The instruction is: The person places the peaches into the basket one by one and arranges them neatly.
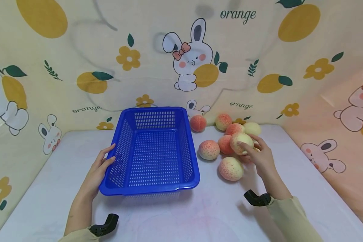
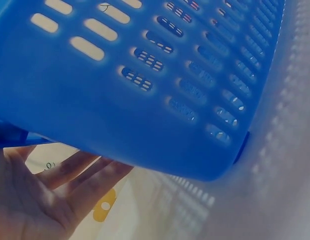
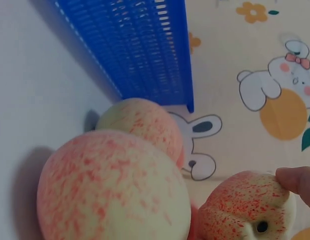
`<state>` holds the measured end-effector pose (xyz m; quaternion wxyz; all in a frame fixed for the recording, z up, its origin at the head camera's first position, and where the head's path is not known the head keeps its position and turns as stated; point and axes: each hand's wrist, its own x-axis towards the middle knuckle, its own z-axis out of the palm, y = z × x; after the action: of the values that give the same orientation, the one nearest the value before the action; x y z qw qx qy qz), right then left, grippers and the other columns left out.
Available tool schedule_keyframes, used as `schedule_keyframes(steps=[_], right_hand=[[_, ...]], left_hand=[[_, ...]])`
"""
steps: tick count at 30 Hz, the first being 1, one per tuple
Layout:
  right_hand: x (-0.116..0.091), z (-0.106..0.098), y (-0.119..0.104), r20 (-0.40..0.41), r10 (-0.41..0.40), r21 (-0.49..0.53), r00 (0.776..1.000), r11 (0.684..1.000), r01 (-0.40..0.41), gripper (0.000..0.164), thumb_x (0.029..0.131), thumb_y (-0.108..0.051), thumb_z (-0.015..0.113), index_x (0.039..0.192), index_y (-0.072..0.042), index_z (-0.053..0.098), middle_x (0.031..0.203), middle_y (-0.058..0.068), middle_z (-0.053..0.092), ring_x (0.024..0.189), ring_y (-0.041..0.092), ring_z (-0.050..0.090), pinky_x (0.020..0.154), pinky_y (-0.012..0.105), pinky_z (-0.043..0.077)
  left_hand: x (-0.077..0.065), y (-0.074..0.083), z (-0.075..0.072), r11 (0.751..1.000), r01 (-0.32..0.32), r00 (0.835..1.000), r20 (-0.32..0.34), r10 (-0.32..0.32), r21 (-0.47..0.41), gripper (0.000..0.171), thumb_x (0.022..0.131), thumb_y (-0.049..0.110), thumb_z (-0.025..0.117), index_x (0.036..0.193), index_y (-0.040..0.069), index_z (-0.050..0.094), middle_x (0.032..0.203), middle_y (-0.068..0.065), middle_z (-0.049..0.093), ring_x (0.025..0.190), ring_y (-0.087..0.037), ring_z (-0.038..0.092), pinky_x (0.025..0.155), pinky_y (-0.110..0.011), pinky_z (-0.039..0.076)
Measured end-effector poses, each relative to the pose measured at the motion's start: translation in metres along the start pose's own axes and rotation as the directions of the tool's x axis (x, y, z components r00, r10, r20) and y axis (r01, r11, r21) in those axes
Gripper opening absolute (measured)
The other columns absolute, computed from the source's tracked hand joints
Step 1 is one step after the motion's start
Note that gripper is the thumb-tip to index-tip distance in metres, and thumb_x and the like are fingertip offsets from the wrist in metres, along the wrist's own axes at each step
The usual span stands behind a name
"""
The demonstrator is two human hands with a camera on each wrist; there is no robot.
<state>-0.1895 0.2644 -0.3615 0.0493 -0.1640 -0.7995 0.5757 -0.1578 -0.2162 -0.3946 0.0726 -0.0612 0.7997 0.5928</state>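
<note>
A blue perforated plastic basket stands on the left half of the table with a bare floor inside. My left hand grips its left rim; in the left wrist view that hand has fingers against the outer wall. My right hand holds a pale, red-speckled peach between thumb and fingers, above other peaches. The right wrist view shows the held peach, with a dark hole in it, and a fingertip on it. Nearest to that hand lies a speckled peach.
Several more peaches lie right of the basket, among them a speckled one, a red one by the basket's back corner and a pale one. A printed cloth with rabbits and oranges hangs behind the white table.
</note>
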Motion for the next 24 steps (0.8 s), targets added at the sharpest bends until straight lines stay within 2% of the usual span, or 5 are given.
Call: schedule_keyframes(steps=[9,13,16,18,24], right_hand=[[0.002,0.014,-0.011,0.049,-0.013,0.001,0.999,1.000,0.013,0.075,0.088,-0.043,0.066,0.149,-0.017,0.033,0.148,0.019,0.032,0.122,0.025,0.042,0.075,0.018,0.053],[0.002,0.020,-0.020,0.094,0.021,-0.008,0.995,1.000,-0.021,0.083,0.084,-0.049,0.068,0.151,-0.021,0.028,0.151,0.019,0.028,0.091,0.015,0.054,0.063,0.017,0.050],[0.004,0.027,-0.027,0.134,0.026,0.005,0.991,1.000,-0.027,0.084,0.082,-0.050,0.070,0.151,-0.025,0.029,0.150,0.017,0.028,0.069,0.007,0.050,0.054,0.018,0.041],[0.005,0.033,-0.031,0.153,0.000,0.029,0.988,1.000,-0.004,0.080,0.083,-0.047,0.070,0.149,-0.024,0.031,0.150,0.015,0.029,0.073,0.007,0.050,0.055,0.018,0.040],[0.004,0.046,-0.041,0.178,-0.100,0.022,0.979,0.995,0.097,0.072,0.087,-0.040,0.068,0.147,-0.016,0.036,0.151,0.016,0.030,0.125,0.027,0.037,0.078,0.020,0.048]], left_hand=[[-0.001,0.002,-0.002,0.999,-0.001,1.000,-0.001,0.001,-0.041,0.054,0.102,0.037,0.038,0.153,0.034,0.020,0.161,-0.013,0.009,0.145,-0.045,0.010,0.108,-0.070,0.010],[0.000,0.003,-0.001,0.999,-0.009,1.000,-0.006,0.008,-0.052,0.053,0.102,0.037,0.038,0.152,0.034,0.021,0.161,-0.013,0.011,0.144,-0.045,0.013,0.109,-0.070,0.011],[0.000,0.003,0.000,0.999,-0.011,1.000,-0.009,0.011,-0.042,0.053,0.102,0.037,0.038,0.152,0.034,0.020,0.161,-0.013,0.011,0.144,-0.045,0.013,0.108,-0.070,0.011],[0.000,0.003,0.000,0.999,-0.014,1.000,-0.009,0.014,-0.040,0.054,0.102,0.037,0.038,0.152,0.033,0.020,0.161,-0.013,0.011,0.144,-0.045,0.013,0.108,-0.071,0.012],[0.000,0.004,0.000,0.999,-0.018,1.000,-0.010,0.018,-0.042,0.054,0.102,0.037,0.038,0.152,0.033,0.020,0.161,-0.012,0.010,0.145,-0.044,0.012,0.108,-0.071,0.012]])
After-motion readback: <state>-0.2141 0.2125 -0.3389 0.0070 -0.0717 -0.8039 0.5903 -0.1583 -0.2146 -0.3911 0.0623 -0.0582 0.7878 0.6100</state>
